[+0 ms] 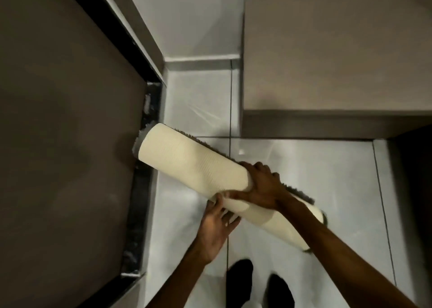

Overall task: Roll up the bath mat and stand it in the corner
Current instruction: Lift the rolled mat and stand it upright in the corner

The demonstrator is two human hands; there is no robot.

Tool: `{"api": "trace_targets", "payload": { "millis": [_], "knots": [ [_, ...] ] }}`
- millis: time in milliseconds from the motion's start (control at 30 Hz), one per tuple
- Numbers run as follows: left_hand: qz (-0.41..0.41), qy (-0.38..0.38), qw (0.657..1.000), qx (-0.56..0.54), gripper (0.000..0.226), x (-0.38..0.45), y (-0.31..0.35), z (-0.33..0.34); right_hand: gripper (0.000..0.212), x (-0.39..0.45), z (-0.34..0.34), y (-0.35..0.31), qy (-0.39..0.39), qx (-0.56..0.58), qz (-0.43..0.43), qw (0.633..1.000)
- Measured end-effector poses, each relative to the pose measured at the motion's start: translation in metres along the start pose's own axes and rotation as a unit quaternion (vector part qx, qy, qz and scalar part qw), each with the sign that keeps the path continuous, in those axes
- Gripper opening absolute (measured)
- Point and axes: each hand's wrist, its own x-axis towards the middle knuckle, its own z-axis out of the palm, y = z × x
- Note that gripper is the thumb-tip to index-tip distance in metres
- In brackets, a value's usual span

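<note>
The left hand (217,225), fingers spread, props the rolled bath mat (187,160) from below, and the right hand (264,186) curls over it from above. The roll slants off the floor, its far end beyond both hands by the dark panel (70,120).

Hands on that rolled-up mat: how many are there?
2. The right hand grips over the top of the rolled bath mat near its middle; the left hand touches its near side just below, fingers spread. No other hand shows.
</note>
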Motion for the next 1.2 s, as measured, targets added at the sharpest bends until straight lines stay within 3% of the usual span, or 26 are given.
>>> {"api": "trace_targets", "payload": {
  "millis": [100, 333, 567, 767, 933, 1033, 1200],
  "knots": [
    [0.031, -0.016, 0.998, 0.062, 0.06, -0.042, 0.077, -0.007, 0.132, -0.008, -0.036, -0.066, -0.031, 0.058, -0.012, 0.998],
    [0.094, -0.019, 0.99, 0.1, 0.051, -0.04, 0.242, 0.003, 0.122, 0.043, -0.099, -0.173, 0.019, 0.218, -0.013, 0.976],
    [0.133, -0.096, 0.933, 0.319, 0.084, 0.053, 0.359, 0.027, 0.126, 0.135, -0.134, -0.192, 0.104, 0.294, -0.005, 0.95],
    [0.134, -0.161, 0.885, 0.416, 0.087, 0.155, 0.408, 0.053, 0.126, 0.219, -0.124, -0.168, 0.237, 0.371, 0.05, 0.896],
    [0.167, -0.164, 0.867, 0.44, 0.08, 0.251, 0.411, 0.067, 0.137, 0.299, -0.111, -0.126, 0.268, 0.437, 0.065, 0.856],
    [0.179, -0.139, 0.868, 0.442, 0.077, 0.285, 0.41, 0.069, 0.141, 0.328, -0.109, -0.116, 0.282, 0.427, 0.074, 0.856],
    [0.207, -0.101, 0.88, 0.415, 0.069, 0.315, 0.403, 0.071, 0.129, 0.361, -0.106, -0.104, 0.314, 0.363, 0.081, 0.874]
  ]
}}
